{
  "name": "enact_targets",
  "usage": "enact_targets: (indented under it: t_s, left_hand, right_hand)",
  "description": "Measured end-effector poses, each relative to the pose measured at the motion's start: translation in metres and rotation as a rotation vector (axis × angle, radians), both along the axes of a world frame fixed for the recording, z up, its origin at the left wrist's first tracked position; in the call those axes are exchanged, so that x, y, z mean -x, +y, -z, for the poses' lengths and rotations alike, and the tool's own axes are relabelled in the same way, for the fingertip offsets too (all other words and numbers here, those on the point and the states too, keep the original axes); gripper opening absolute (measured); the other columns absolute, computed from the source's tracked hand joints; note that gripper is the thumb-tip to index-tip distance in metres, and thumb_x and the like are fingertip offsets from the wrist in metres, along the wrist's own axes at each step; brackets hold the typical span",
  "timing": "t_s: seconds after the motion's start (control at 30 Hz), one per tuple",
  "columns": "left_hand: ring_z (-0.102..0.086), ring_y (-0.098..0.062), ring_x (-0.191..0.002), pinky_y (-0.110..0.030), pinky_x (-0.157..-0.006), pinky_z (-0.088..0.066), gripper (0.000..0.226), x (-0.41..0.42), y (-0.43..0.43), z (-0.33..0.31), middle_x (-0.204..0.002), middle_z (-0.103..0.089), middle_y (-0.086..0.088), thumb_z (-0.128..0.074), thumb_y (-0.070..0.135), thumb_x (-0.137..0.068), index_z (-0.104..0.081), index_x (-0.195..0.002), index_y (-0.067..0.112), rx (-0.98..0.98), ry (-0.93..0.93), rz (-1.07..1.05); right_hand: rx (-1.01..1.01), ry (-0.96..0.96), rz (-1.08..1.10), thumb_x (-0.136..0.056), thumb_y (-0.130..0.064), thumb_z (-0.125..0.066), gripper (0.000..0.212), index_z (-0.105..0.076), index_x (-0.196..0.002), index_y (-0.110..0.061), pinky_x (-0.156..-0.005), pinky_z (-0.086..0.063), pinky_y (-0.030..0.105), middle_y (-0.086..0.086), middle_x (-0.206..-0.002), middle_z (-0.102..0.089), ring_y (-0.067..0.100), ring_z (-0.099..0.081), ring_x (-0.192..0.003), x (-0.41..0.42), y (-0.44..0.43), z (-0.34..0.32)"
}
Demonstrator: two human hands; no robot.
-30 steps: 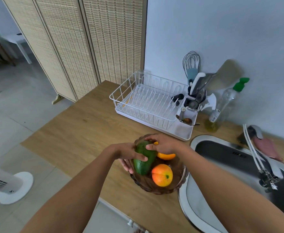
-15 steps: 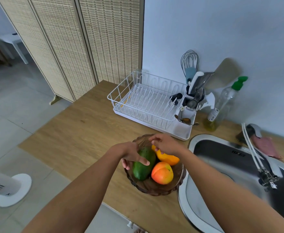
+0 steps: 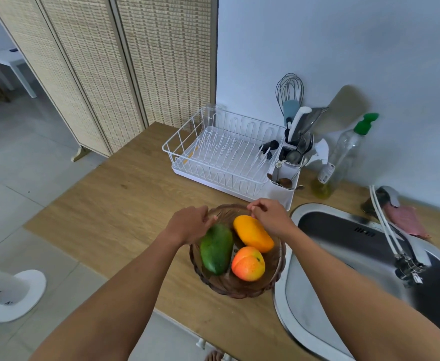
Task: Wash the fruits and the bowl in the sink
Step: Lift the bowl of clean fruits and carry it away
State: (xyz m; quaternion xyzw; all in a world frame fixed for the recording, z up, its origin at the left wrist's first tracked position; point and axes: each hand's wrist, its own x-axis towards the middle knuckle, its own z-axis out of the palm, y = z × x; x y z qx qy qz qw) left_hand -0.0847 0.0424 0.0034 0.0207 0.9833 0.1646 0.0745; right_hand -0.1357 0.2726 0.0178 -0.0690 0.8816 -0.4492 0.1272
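Observation:
A brown scalloped glass bowl (image 3: 242, 291) sits on the wooden counter just left of the steel sink (image 3: 349, 243). Three fruits lie in it: a green mango (image 3: 216, 249) on the left, a yellow mango (image 3: 252, 234) at the back and an orange-red mango (image 3: 248, 263) in front. My left hand (image 3: 189, 225) grips the bowl's far-left rim beside the green mango. At the far rim, above the yellow mango, my right hand (image 3: 272, 216) holds the bowl with curled fingers.
A white dish rack (image 3: 221, 155) with a utensil caddy (image 3: 289, 155) stands behind the bowl. An oil bottle with a green cap (image 3: 343, 157) is near the wall. The faucet (image 3: 398, 238) and a pink cloth (image 3: 406, 221) sit at the sink's right. The counter edge runs close in front.
Both hands left the fruits and moved to the bowl's far rim. The green mango has settled lower on the left and the yellow mango is now uncovered.

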Motion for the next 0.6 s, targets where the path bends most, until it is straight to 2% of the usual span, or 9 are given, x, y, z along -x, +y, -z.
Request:
enact_targets:
  t_s: [0.1, 0.2, 0.3, 0.43, 0.53, 0.6]
  left_hand:
    - [-0.057, -0.025, -0.071, -0.033, -0.058, -0.037, 0.032, -0.007, -0.01, 0.01, -0.072, -0.057, 0.0, -0.044, 0.046, -0.096, -0.046, -0.079, 0.019, -0.064, 0.016, -0.086]
    - [-0.057, -0.024, -0.073, -0.033, -0.061, -0.04, 0.028, -0.016, -0.017, 0.016, -0.076, -0.059, -0.001, -0.047, 0.044, -0.095, -0.048, -0.081, 0.019, -0.103, -0.014, -0.16]
    - [-0.058, -0.025, -0.075, -0.033, -0.063, -0.041, 0.026, -0.024, -0.021, 0.019, -0.079, -0.062, -0.002, -0.053, 0.045, -0.09, -0.048, -0.083, 0.02, -0.19, -0.059, -0.239]
    - [-0.061, -0.026, -0.076, -0.034, -0.063, -0.044, 0.024, -0.037, -0.024, 0.021, -0.08, -0.065, -0.005, -0.056, 0.043, -0.085, -0.052, -0.084, 0.02, -0.273, -0.138, -0.302]
    - [-0.063, -0.023, -0.058, -0.036, -0.064, -0.05, 0.023, -0.048, -0.022, 0.017, -0.076, -0.069, -0.01, -0.053, 0.037, -0.088, -0.05, -0.087, 0.014, -0.377, -0.203, -0.365]
    - [-0.062, -0.02, -0.048, -0.03, -0.055, -0.048, 0.024, -0.055, -0.019, 0.014, -0.077, -0.071, -0.012, -0.05, 0.035, -0.093, -0.049, -0.088, 0.012, -0.436, -0.294, -0.389]
  right_hand:
    - [-0.079, -0.002, 0.024, -0.097, -0.018, -0.05, 0.02, -0.067, -0.107, -0.016, -0.082, -0.043, 0.025, -0.001, -0.107, -0.065, 0.014, -0.057, -0.099, -0.002, 0.015, 0.006]
    - [-0.175, -0.004, 0.059, -0.099, -0.017, -0.048, 0.026, -0.063, -0.119, -0.016, -0.085, -0.042, 0.025, 0.003, -0.12, -0.059, 0.017, -0.055, -0.105, -0.005, 0.024, 0.013]
    - [-0.27, -0.005, 0.05, -0.1, -0.017, -0.047, 0.032, -0.059, -0.129, -0.015, -0.097, -0.043, 0.031, 0.008, -0.133, -0.055, 0.025, -0.054, -0.119, -0.006, 0.029, 0.02]
    - [-0.305, -0.031, 0.084, -0.099, -0.015, -0.048, 0.031, -0.061, -0.127, -0.013, -0.097, -0.044, 0.033, 0.01, -0.132, -0.06, 0.028, -0.055, -0.12, -0.007, 0.032, 0.022]
    - [-0.325, -0.054, 0.116, -0.096, -0.01, -0.048, 0.026, -0.066, -0.115, -0.009, -0.09, -0.044, 0.032, 0.013, -0.125, -0.062, 0.029, -0.057, -0.113, -0.009, 0.032, 0.016]
    - [-0.348, -0.086, 0.119, -0.094, -0.007, -0.048, 0.022, -0.066, -0.108, -0.006, -0.085, -0.044, 0.031, 0.017, -0.12, -0.062, 0.031, -0.057, -0.109, -0.012, 0.031, 0.012]
